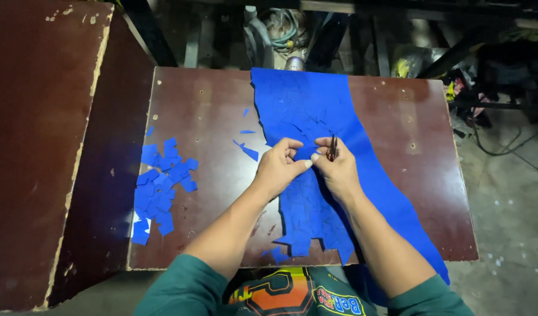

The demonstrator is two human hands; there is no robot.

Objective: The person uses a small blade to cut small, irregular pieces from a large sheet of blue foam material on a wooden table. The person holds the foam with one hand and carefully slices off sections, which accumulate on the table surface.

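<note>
- Left hand point(277, 167) pinches the blue sheet point(315, 111) with closed fingertips.
- Right hand point(334, 164) grips dark tweezers point(332, 147), also touching the sheet.
- Cut blue pieces point(160, 187) lie heaped at left on the brown table point(204, 111).

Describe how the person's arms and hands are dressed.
Both hands, the left hand and the right hand, are bare: no gloves, rings or watch visible. The forearms are uncovered. Dark green sleeves end near the elbows, on a top with a colourful printed front.

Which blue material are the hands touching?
The large blue sheet: both hands, left and right, pinch it, while the cut blue pieces lie apart.
</note>
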